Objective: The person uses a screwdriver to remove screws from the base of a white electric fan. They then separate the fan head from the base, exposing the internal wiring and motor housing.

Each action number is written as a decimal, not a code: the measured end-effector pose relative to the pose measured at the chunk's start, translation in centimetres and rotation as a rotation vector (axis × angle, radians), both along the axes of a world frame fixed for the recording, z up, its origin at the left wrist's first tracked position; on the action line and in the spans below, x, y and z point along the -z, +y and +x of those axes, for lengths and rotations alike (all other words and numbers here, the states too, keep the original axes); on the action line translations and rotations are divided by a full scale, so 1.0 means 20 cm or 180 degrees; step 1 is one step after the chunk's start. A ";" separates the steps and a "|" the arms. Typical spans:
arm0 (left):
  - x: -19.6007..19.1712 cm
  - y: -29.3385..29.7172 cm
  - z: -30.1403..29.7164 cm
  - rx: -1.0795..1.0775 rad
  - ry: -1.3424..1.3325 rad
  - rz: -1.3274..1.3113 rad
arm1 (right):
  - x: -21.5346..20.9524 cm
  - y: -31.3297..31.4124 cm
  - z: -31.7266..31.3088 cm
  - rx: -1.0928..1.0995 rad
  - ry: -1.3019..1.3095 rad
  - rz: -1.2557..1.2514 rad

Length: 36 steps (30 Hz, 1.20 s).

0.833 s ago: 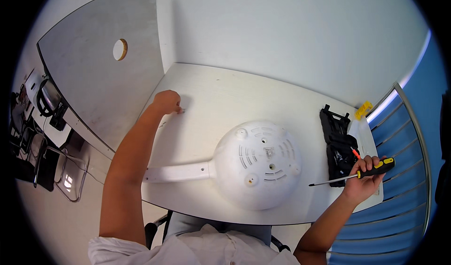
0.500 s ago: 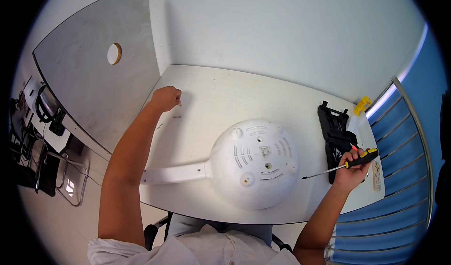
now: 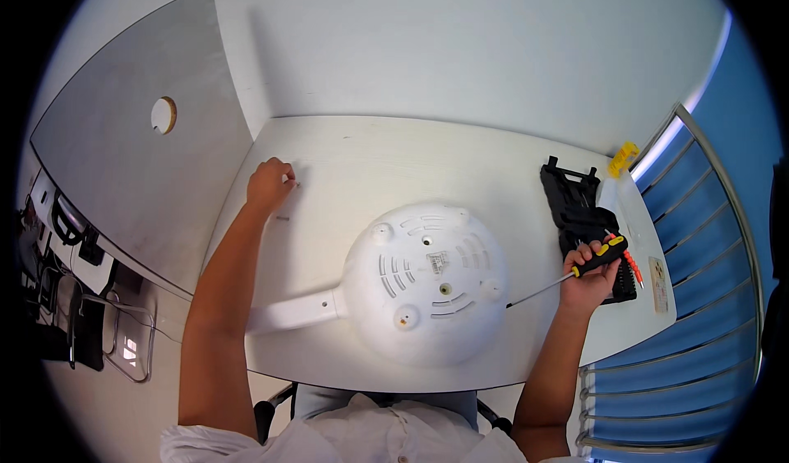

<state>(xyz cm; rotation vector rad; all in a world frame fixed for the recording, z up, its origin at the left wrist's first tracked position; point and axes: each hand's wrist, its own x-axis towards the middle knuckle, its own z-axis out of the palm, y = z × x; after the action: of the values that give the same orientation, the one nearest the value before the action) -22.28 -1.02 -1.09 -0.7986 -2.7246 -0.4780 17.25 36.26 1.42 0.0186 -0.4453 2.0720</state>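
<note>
screwdriver drawn in toward the upturned appliance

since the earlier views the right hand point(image 3: 588, 278) has come in from the table's right edge, closer to the white appliance point(image 3: 423, 290), and the screwdriver point(image 3: 567, 275) now sits lower and nearer the dome. the left hand point(image 3: 269, 185) has stayed at the far left of the white table point(image 3: 427, 155), shifting only slightly.

the screwdriver's long axis runs from upper right to lower left: the black and yellow handle is up by the black tool case point(image 3: 579, 216), and the thin shaft slants down with its tip just beside the appliance's right rim. the appliance lies base up, its handle pointing left.

the right hand is wrapped tight around the screwdriver handle. the left hand is curled, fingertips down by a small screw point(image 3: 282, 217); whether it pinches anything cannot be told.
</note>
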 end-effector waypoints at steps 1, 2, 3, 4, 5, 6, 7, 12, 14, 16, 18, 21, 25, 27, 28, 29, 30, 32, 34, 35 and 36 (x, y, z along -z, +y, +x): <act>0.02 0.00 0.00 -0.0004 0.0045 0.0028 | 0.01 0.01 0.00 0.0018 -0.0001 0.0044; 0.04 0.00 -0.01 -0.0003 0.0089 0.0054 | 0.01 0.02 0.00 0.0001 -0.0021 0.0046; 0.07 0.00 -0.01 0.0016 0.0124 0.0080 | 0.02 0.02 0.01 0.0002 -0.0051 0.0046; 0.09 0.02 -0.02 0.0007 0.0238 0.0038 | 0.01 0.03 0.03 0.0046 -0.0088 0.0065; 0.10 0.01 -0.03 0.0005 0.0351 -0.0002 | 0.02 0.04 0.03 0.0140 -0.0349 0.0053; 0.11 0.01 -0.03 0.0157 0.0439 0.0138 | 0.02 0.05 0.02 0.0186 -0.0511 -0.0155; 0.14 -0.02 -0.08 0.0335 0.0570 0.0157 | 0.02 0.06 0.01 0.0144 -0.0666 -0.0399; 0.14 -0.03 -0.05 0.0421 0.0468 -0.0014 | 0.10 0.01 -0.14 0.0258 -0.1816 -0.0749; 0.15 -0.03 -0.06 0.0366 0.0311 -0.0008 | 0.09 -0.02 -0.14 0.0171 -0.1954 -0.0247; 0.14 0.01 -0.05 0.0296 0.0177 -0.0051 | 0.10 -0.02 -0.14 0.0229 -0.2376 0.0280; 0.12 0.00 -0.03 0.0170 0.0087 -0.0168 | 0.11 -0.04 -0.18 0.0556 -0.2861 0.0739; 0.15 -0.13 -0.12 0.0506 0.0329 0.0462 | 0.16 -0.08 -0.25 0.0491 -0.3349 0.1435; -0.12 0.05 0.27 0.0441 -0.0575 0.1345 | 0.32 -0.06 -0.29 0.1433 -0.4230 0.3092; -0.22 0.09 0.51 0.0793 -0.0669 0.1371 | 0.32 -0.07 -0.27 0.1612 -0.4597 0.3700; -0.26 0.08 0.63 0.0920 -0.0697 0.1362 | 0.28 -0.11 -0.28 0.1527 -0.4791 0.3967; -0.28 0.07 0.73 0.1211 -0.0805 0.1480 | 0.28 -0.14 -0.27 0.1536 -0.4748 0.4023; -0.32 0.03 0.84 0.1440 -0.0877 0.1569 | 0.27 -0.17 -0.30 0.1483 -0.4709 0.4101; -0.34 0.07 1.07 0.1830 -0.0824 0.1752 | 0.27 -0.19 -0.31 0.1461 -0.4742 0.4235; -0.30 0.09 1.17 0.2101 -0.0438 0.1617 | 0.27 -0.21 -0.32 0.1481 -0.4764 0.4323; -0.27 0.11 1.21 0.2141 -0.0371 0.1676 | 0.28 -0.20 -0.32 0.1500 -0.4753 0.4395; -0.23 0.15 1.24 0.2202 -0.0312 0.1740 | 0.28 -0.19 -0.30 0.1533 -0.4762 0.4456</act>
<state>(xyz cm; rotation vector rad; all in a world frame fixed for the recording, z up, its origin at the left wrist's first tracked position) 2.51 2.08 3.53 -1.5447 -2.1336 -1.3475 11.18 32.53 -4.27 -0.7361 -2.3611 0.5967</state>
